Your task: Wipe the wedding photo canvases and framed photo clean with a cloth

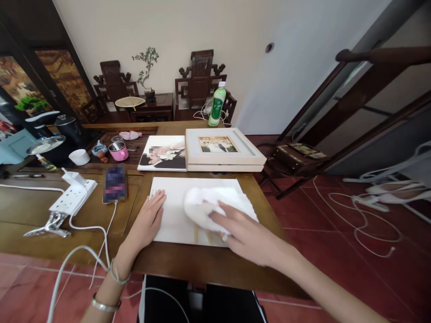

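A white flat book or board [175, 215] lies on the wooden table [188, 264] in front of me. My left hand [148, 220] rests flat on its left edge, fingers stretched out. My right hand [242, 235] presses a crumpled white cloth [205, 206] onto its right half, fingers bent over the cloth. Behind it lie a photo print [163, 154] and a pale framed photo box [222, 150].
A phone [115, 184] on a cable and a white power strip [72, 197] lie to the left. A pink cup [118, 151], a white bowl [79, 156] and a kettle [69, 125] sit on the tea tray. A green bottle [217, 104] stands at the back. Cables trail over the red floor.
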Available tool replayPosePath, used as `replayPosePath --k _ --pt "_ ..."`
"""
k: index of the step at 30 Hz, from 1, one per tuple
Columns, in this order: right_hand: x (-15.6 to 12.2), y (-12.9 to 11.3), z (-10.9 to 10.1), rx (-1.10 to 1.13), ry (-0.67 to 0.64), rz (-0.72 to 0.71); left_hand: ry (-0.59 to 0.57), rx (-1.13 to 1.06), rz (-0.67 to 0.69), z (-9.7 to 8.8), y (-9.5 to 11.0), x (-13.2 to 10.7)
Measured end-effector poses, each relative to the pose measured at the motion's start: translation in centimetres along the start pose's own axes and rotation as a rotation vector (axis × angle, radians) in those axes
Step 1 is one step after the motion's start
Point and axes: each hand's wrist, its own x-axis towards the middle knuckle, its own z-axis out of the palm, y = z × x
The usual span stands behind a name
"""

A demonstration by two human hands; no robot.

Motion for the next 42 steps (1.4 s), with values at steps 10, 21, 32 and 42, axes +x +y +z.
replayPosePath --k 10,21,32,42 --pt "8.5 2.1 2.4 -0.178 0.111 -0.023 -0.002 -0.016 0.002 -0.2 0.1 0.1" --pt "3.5 -4.8 4.5 -0.238 -0.027 -0.221 0.002 0.003 0.010 0.0 -0.1 0.1" --pt "-0.5 -3.4 1.6 0.204 0.008 -0.134 -0.001 -0.020 0.009 -0.1 0.0 0.0" --pt "8.5 -1.7 3.7 -0.177 0.178 0.023 0.071 -0.141 -0.063 -0.3 0.8 -0.2"
